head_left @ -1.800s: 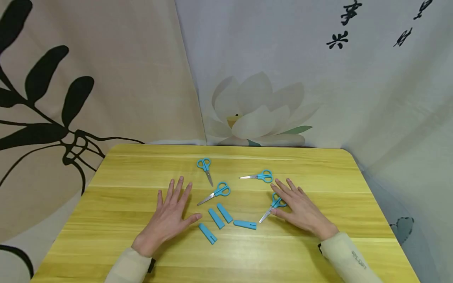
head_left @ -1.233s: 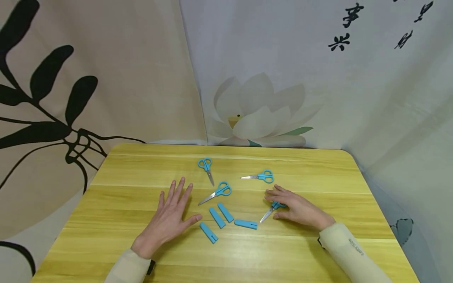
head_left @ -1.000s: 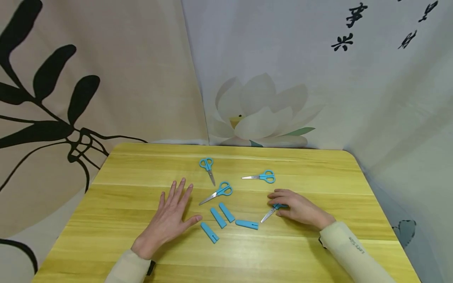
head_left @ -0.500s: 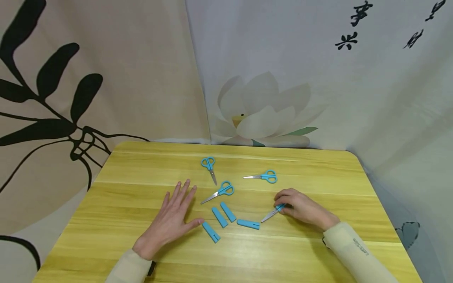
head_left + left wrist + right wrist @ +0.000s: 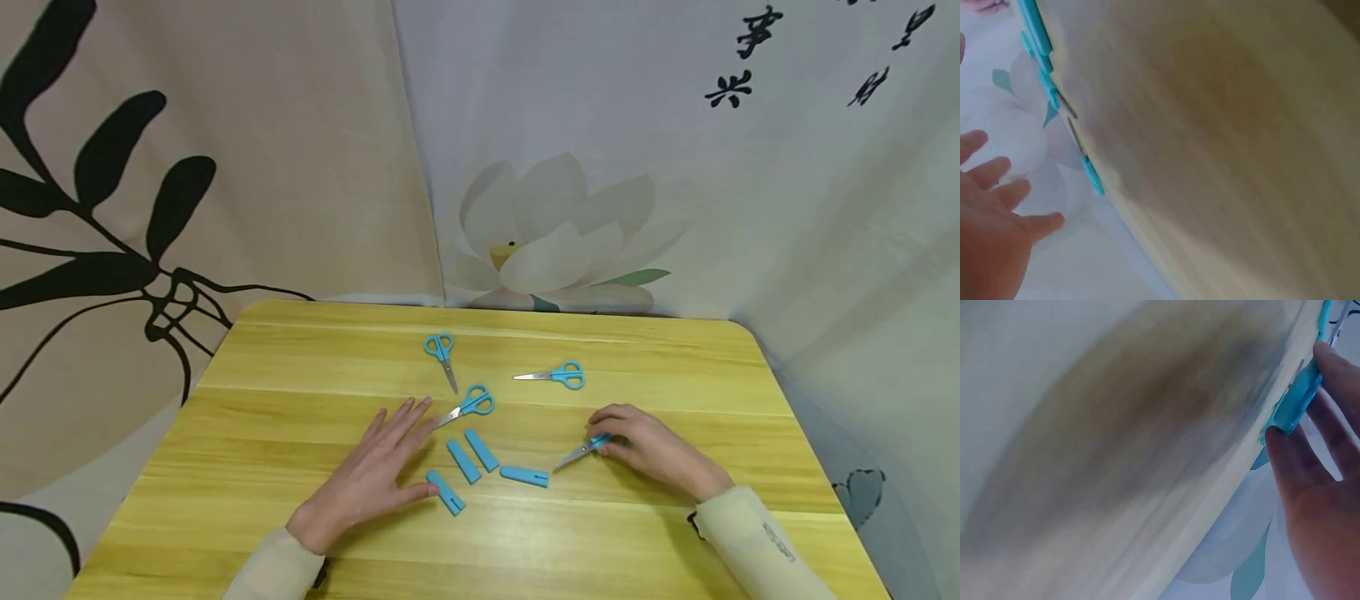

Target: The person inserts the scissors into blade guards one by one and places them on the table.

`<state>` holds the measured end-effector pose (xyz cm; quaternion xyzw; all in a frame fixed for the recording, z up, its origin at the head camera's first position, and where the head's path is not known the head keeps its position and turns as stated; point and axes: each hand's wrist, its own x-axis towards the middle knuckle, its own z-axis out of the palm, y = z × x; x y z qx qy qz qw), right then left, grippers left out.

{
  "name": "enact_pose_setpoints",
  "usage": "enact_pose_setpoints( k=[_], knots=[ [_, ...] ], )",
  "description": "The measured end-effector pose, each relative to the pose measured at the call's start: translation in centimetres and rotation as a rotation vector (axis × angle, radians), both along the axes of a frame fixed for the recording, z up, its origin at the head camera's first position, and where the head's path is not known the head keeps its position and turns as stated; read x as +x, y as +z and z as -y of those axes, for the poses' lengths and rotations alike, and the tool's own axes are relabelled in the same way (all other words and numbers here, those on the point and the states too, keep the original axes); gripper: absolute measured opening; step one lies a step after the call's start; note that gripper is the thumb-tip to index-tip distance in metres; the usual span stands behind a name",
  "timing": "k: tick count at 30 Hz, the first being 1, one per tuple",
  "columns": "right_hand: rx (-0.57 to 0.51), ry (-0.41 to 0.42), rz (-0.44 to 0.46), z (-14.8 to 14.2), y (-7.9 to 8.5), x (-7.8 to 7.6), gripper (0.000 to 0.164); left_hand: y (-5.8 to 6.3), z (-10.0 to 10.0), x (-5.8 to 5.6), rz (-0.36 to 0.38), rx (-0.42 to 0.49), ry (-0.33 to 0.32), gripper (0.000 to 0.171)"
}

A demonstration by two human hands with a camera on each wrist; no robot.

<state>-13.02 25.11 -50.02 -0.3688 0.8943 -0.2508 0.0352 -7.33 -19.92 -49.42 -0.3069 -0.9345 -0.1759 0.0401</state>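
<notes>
In the head view my right hand (image 5: 648, 446) pinches a pair of scissors (image 5: 600, 442) by the light blue handle, the silver blades pointing left and toward me. The right wrist view shows thumb and fingers on the blue handle (image 5: 1297, 403). My left hand (image 5: 375, 475) is spread over the table, its thumb tip at the nearest blue blade cover (image 5: 446, 493). Its fingertips reach the blade tip of a second pair of scissors (image 5: 474, 402). Straight, parted fingers show on the left hand (image 5: 991, 231) in the left wrist view.
Two more blue-handled scissors lie farther back, one pair (image 5: 441, 350) at the left and another pair (image 5: 566, 375) at the right. Beside the nearest cover lie further blade covers (image 5: 464, 461), (image 5: 482, 450), (image 5: 525, 476). The wooden table (image 5: 660, 350) ends at a printed curtain (image 5: 570, 108).
My right hand has closed from spread fingers to a pinch on the scissors' handle and drawn slightly right. My left hand has moved a little right, thumb now at the nearest cover.
</notes>
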Motion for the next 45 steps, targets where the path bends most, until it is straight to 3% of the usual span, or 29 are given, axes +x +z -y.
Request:
enact_pose_setpoints(
  k=[10, 18, 25, 37, 45],
  knots=[
    [-0.03, -0.044, 0.003, -0.2, 0.1, 1.1, 0.025, -0.2, -0.6, 0.2, 0.026, 0.095, -0.166, 0.074],
    [-0.05, -0.038, 0.009, -0.2, 0.0, 1.5, 0.025, -0.6, -1.0, 0.5, 0.258, 0.147, -0.188, 0.056],
    [-0.057, -0.039, 0.009, -0.2, 0.0, 1.6, 0.025, -1.0, -1.1, 0.2, 0.382, 0.12, -0.19, 0.05],
    [-0.058, -0.047, 0.038, -0.4, -0.1, 1.7, 0.026, -1.4, -1.1, -1.0, 0.441, 0.153, -0.283, 0.034],
    [-0.049, -0.065, 0.043, -0.5, -0.3, 1.7, 0.025, -1.8, -1.2, -1.1, 0.43, 0.166, -0.291, 0.027]
  ],
)
